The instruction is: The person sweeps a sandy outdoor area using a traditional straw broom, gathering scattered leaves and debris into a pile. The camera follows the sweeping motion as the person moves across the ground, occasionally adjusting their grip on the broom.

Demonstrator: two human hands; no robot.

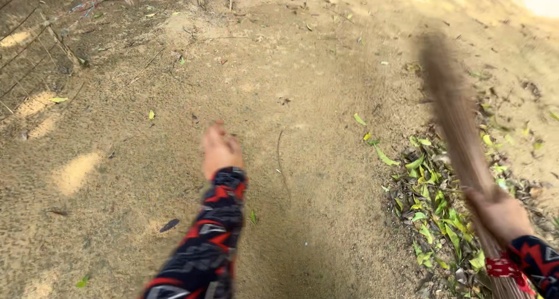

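My right hand (499, 214) grips a long brown stick broom (454, 112) near its bound end, where a red band wraps the bundle. The broom's bristles stretch up and away over the ground, blurred by motion. A pile of green and dry leaves (428, 206) lies on the sandy ground just left of and under that hand. My left hand (220, 147) hangs out in front over bare sand, fingers loosely curled with nothing in it. Both arms wear dark sleeves with a red and grey pattern.
Sandy ground (291, 101) with sweep marks fills the view. Scattered single leaves (360, 119) lie about. Dry twigs and a thin stick fence (52, 37) stand at the upper left. More leaf litter (524, 101) lies at the right.
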